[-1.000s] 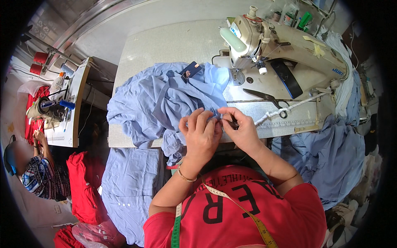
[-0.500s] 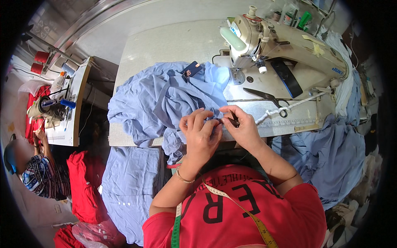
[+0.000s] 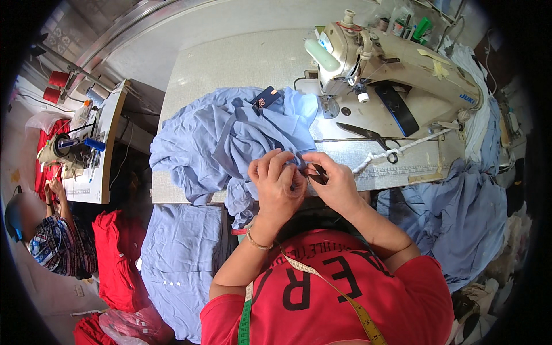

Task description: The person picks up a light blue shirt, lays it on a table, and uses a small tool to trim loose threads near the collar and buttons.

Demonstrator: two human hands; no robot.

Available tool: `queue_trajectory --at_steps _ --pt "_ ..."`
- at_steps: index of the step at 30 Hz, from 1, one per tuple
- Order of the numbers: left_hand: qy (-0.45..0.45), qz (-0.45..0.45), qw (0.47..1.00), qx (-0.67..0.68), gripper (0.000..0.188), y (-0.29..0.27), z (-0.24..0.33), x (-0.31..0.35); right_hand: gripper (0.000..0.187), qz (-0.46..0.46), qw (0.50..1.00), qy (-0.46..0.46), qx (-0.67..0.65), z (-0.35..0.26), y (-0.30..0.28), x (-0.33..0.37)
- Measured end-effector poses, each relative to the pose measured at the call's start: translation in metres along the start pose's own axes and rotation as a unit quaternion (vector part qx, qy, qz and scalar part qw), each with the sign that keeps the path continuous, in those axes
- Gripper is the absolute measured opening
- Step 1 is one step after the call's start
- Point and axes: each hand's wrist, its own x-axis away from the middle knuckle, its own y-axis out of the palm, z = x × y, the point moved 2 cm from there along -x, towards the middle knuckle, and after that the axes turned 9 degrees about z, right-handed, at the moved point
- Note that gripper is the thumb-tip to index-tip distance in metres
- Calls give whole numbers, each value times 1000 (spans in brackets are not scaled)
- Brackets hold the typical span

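A light blue garment (image 3: 230, 129) lies bunched on the sewing table, with a dark tag (image 3: 265, 98) on top of it. At the table's front edge my left hand (image 3: 277, 183) pinches a bit of its cloth between bent fingers. Close beside it, my right hand (image 3: 335, 183) is closed around small dark thread snips (image 3: 318, 175), whose blades point at the pinched cloth. My fingers hide the exact spot where snips and cloth meet. A measuring tape (image 3: 322, 277) hangs around my neck over a red shirt.
A sewing machine (image 3: 397, 57) stands at the back right. Black scissors (image 3: 368, 133), a phone (image 3: 398, 108) and a white twisted cord (image 3: 411, 146) lie near it. Blue cloth (image 3: 454, 215) hangs at right, more (image 3: 181, 261) at lower left. Another person (image 3: 60, 241) works at a far-left machine.
My right hand has turned slightly, so the snips show more plainly beside my left fingers. My left hand stays at the cloth. The garment has barely moved.
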Motion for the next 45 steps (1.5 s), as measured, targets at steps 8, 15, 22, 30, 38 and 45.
queue_trajectory --at_steps 8,15,22,30,38,45 --pt "-175 -12 974 145 14 5 -1 14 23 -43 999 5 1 4 -1 -2" --pt "-106 4 985 138 20 6 -4 11 20 -60 998 -19 -3 6 -3 1" --pt "-244 -32 936 252 9 4 -5 13 20 -59 998 19 4 10 -3 0" --pt "-206 -42 940 267 9 2 -5 15 29 -96 991 -65 66 -6 -27 -15" --pt "-173 -28 957 230 15 3 0 16 19 -124 924 -251 261 -15 -30 -16" --pt "-101 -26 974 199 22 4 6 20 19 -109 918 -258 279 -12 -27 -16"
